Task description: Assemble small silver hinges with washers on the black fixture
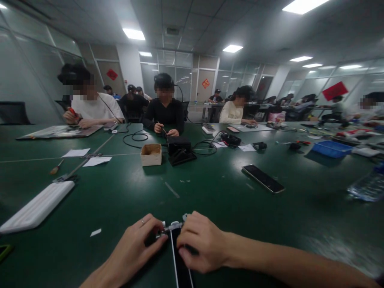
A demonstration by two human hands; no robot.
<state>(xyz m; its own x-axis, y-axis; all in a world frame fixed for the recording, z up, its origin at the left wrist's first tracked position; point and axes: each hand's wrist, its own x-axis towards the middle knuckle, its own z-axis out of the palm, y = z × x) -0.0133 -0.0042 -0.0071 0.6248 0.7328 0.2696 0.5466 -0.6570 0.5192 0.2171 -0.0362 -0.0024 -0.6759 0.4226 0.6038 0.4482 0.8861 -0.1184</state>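
Observation:
In front of me a long black panel with thin white edges [177,260] lies on the green table, running out of the bottom of the head view. A small white and metal fitting [175,225] sits across its far end. My left hand [141,242], a ring on one finger, curls in from the left with fingertips pinched at the fitting's left side. My right hand [204,242] is closed over the panel's right side near the same end. Its fingertips point down and inward, and whatever they grip is hidden by the hand.
A smartphone [264,179] lies to the right, beyond it a blue tray [332,148] and a plastic bottle [369,184]. A white block [39,206] and a brush [56,168] lie left. Ahead are an open box [151,156], a black device [179,146] and seated people.

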